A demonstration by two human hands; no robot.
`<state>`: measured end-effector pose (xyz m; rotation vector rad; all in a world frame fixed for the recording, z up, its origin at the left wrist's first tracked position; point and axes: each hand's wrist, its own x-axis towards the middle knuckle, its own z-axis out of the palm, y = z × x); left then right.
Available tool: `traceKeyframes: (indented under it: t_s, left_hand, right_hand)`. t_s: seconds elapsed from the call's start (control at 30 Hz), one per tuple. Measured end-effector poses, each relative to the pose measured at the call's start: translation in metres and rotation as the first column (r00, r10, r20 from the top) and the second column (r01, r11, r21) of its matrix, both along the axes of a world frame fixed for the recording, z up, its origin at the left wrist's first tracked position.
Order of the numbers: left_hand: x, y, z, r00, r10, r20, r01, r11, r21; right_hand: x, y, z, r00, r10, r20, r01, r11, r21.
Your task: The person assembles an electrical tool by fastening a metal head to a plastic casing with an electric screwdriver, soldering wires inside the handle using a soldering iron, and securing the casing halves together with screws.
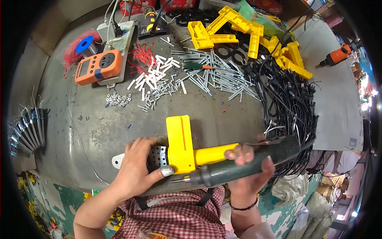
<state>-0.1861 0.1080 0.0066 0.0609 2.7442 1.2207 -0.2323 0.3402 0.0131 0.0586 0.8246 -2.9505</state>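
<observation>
My left hand (135, 167) is closed round the dark end of a yellow plastic tool housing (180, 139) at the table's near edge; two of its fingertips are wrapped in silvery tape. Between thumb and fingers shows a perforated metal guard (160, 156), and a flat metal tab (117, 161) with a hole sticks out on the hand's left. My right hand (252, 177) grips a dark electric screwdriver (219, 173), slightly blurred. Its bit points left, just below the housing and near my left thumb. Whether the bit touches anything, I cannot tell.
Long screws (223, 75), white sleeves (151, 77) and nuts (118, 99) lie farther back. An orange meter (98, 67) and solder spool (86, 46) stand back left. Yellow housings (238, 24) and black power cords (284, 99) crowd the right; dark metal pieces (30, 131) fan out at left.
</observation>
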Motion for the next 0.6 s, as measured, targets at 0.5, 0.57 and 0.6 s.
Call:
traceKeyframes:
  t_s: [0.5,0.57,0.6]
  left_hand:
    - [0.005,0.005,-0.015,0.905,-0.316,-0.285,0.203,0.909,-0.363]
    - [0.004,0.005,-0.017,0.902,-0.323,-0.286,0.201,0.901,-0.383]
    - [0.004,0.005,-0.016,0.901,-0.325,-0.287,0.203,0.901,-0.384]
  right_hand:
    - [-0.006,0.039,-0.006,0.988,-0.126,-0.094,0.125,0.992,-0.015]
    - [-0.008,0.041,-0.005,0.979,-0.187,-0.078,0.189,0.982,0.023]
    - [-0.008,0.040,-0.005,0.979,-0.189,-0.078,0.192,0.981,0.022]
